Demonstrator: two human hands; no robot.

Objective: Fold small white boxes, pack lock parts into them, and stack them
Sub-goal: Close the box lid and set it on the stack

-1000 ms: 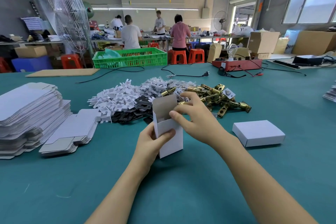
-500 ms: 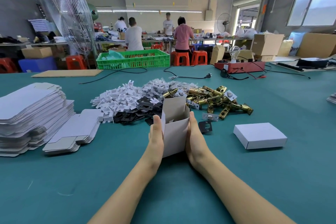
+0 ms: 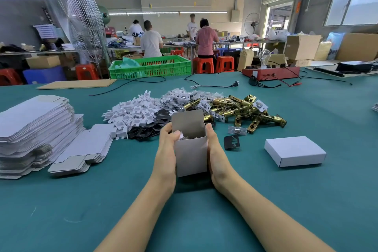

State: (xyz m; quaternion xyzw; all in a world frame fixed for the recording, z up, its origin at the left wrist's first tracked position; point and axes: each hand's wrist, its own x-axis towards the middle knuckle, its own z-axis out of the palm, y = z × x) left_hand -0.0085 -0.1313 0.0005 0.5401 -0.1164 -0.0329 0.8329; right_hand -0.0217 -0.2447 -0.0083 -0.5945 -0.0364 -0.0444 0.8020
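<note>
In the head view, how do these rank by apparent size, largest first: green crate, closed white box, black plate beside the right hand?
1. green crate, though farthest away
2. closed white box
3. black plate

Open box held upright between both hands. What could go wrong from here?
1. The small white cardboard box has its top flap up, so the contents could spill if it tips.
2. The left hand has its thumb over the rim; closing the flap may catch it.
3. The right hand only presses the side, so the box may slip.
</note>
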